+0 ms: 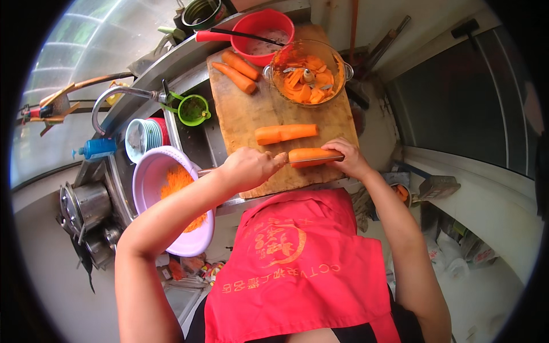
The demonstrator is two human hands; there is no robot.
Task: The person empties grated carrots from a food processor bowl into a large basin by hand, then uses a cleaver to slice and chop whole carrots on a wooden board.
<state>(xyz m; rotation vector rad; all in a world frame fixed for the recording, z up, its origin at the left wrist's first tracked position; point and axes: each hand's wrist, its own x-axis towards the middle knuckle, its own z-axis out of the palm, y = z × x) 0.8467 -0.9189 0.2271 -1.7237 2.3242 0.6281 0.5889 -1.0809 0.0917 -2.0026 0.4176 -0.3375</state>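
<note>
My left hand (pixel 255 169) grips a kitchen knife (pixel 315 160), its blade pointing right along the near side of a peeled carrot (pixel 306 154). Whether the edge has entered the flesh cannot be told. At the carrot's right end, the fingers of my right hand (pixel 349 156) hold it, close to the blade's tip. Just beyond lies another peeled carrot (pixel 286 133) on the wooden cutting board (pixel 240 113). Two more carrots (pixel 235 77) rest at the board's far left. A clear food processor bowl (pixel 341 79) with carrot slices (pixel 306 88) around its central blade stands at the far right.
A red pot (pixel 281 21) sits behind the board. On the left, a lilac basin (pixel 143 184) contains shredded carrot (pixel 176 178), near stacked bowls (pixel 141 139), a green strainer (pixel 193 110) and a faucet (pixel 124 90). A blue pump bottle (pixel 98 148) stands farther left.
</note>
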